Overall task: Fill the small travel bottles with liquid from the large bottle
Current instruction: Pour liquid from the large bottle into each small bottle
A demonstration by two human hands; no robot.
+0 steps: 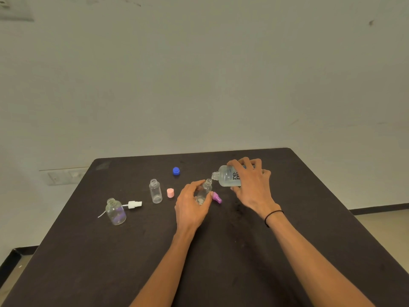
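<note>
Right hand (251, 185) wraps the large clear bottle (226, 176) from above, fingers curled over its body, grip clamped on it; the bottle is tipped nearly sideways, open neck pointing left and meeting the mouth of the small travel bottle (204, 190). Left hand (191, 204) holds that small bottle, fingers and thumb curled round its lower body, grip closed on it, bottle leaning slightly toward the large one and standing on the dark counter (221, 251). Purple cap (217, 197) lies just right of the small held bottle, near the left thumb. Left of the held bottle: pink cap (170, 193), then an open upright empty bottle (155, 191), then a white spray pump (132, 205) lying flat, then a rounder open bottle (115, 211) furthest left. Blue cap (176, 171) sits behind the held bottle, apart. Black band (273, 217) on the right wrist.
</note>
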